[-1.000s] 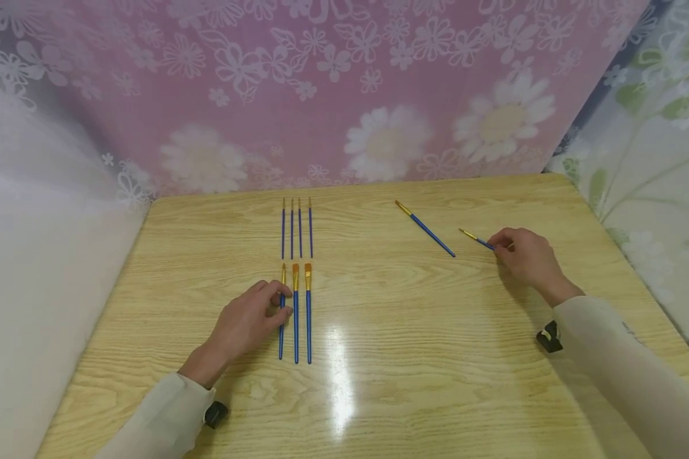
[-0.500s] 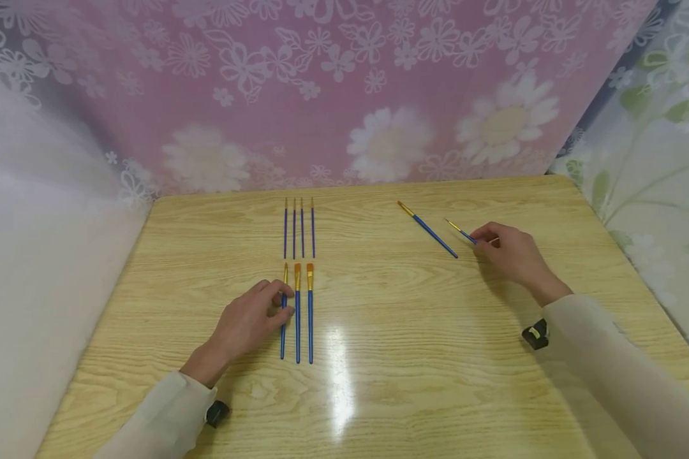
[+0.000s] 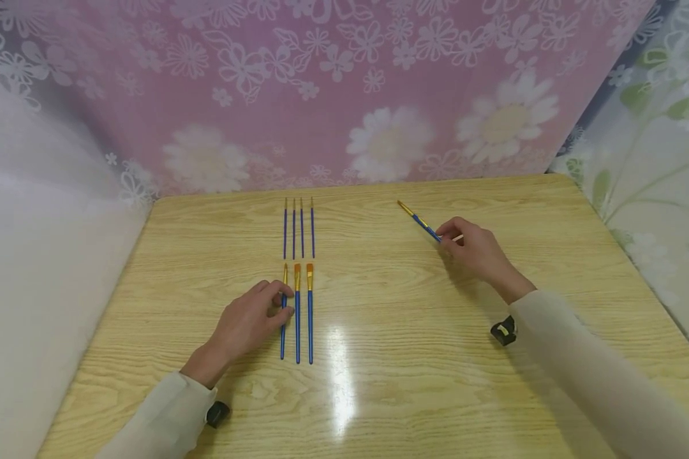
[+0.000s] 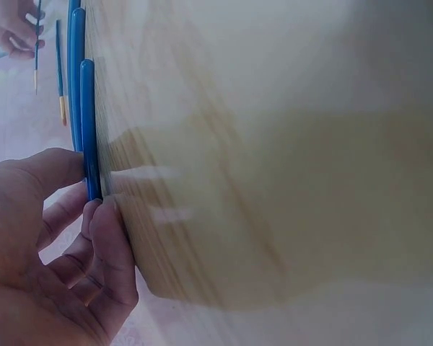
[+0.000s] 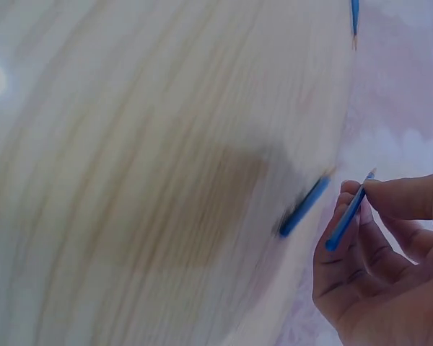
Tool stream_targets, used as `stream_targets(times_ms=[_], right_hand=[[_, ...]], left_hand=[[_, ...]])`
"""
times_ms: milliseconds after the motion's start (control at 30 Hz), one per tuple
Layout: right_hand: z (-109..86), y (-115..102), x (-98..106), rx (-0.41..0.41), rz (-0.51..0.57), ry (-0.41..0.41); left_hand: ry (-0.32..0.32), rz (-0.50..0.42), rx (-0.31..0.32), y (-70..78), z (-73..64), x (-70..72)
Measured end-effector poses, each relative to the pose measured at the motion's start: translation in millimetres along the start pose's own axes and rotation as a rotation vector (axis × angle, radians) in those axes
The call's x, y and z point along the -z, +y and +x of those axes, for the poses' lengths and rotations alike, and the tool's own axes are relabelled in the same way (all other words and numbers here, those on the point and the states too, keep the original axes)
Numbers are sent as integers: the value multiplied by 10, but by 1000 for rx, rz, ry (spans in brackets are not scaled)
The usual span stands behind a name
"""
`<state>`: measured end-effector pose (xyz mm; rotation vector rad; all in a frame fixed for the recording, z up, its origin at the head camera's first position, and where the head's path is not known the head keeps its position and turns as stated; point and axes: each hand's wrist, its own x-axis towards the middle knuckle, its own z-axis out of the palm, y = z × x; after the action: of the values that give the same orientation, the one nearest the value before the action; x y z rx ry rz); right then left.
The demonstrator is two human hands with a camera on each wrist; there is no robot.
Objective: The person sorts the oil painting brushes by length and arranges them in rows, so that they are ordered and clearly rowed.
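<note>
My left hand (image 3: 249,322) reaches over the leftmost blue-handled paintbrush (image 3: 283,338) of the front row, thumb and fingertips about its handle. In the left wrist view, the thumb meets that blue handle (image 4: 89,122) and the fingertips lie at its other side. Two flat paintbrushes with wide orange bristles, one of them this middle brush (image 3: 297,325), lie parallel beside it. My right hand (image 3: 476,248) pinches a small blue paintbrush (image 5: 350,220) between thumb and fingers. In the head view it overlaps a slanted paintbrush (image 3: 407,208) lying on the table.
Behind the front row, several thin purple-handled paintbrushes (image 3: 294,233) lie side by side, bristles toward the back. The wooden table (image 3: 390,357) meets a pink floral cloth (image 3: 298,140) at its far edge. Pale cloths hang at both sides.
My right hand has moved left with the small paintbrush, from right of the slanted paintbrush to over its handle. The left hand and the rows of paintbrushes have stayed put.
</note>
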<state>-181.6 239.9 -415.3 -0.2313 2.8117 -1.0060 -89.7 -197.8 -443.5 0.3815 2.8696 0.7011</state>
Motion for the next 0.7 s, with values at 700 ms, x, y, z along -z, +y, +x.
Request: stream_targets(times_ms=[700], right_hand=[[291, -488, -484, -26, 293, -175]], left_hand=[[9, -4, -8, 7, -6, -2]])
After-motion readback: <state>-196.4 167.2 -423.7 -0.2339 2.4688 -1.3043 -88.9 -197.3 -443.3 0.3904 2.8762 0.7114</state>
